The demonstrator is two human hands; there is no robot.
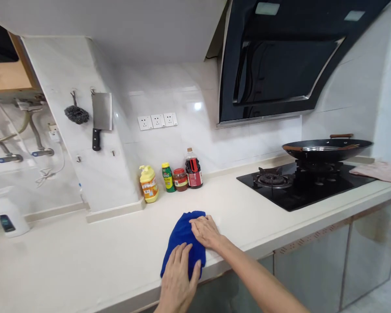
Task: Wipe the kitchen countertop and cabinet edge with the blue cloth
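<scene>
A blue cloth [181, 237] lies bunched on the white counter [84, 256] near its front edge. My left hand [179, 278] rests flat on the near end of the cloth, fingers stretched out. My right hand [206, 231] lies on the far right part of the cloth, fingers extended and pressing down on it. Neither hand lifts the cloth.
Against the wall stand a yellow bottle [149, 184], a green jar [167, 177], a red-lidded jar [180, 179] and a dark sauce bottle [193, 168]. A gas hob [299, 184] with a wok [326, 149] sits right. A cleaver [101, 117] hangs on the wall; a spray bottle [8, 213] stands left.
</scene>
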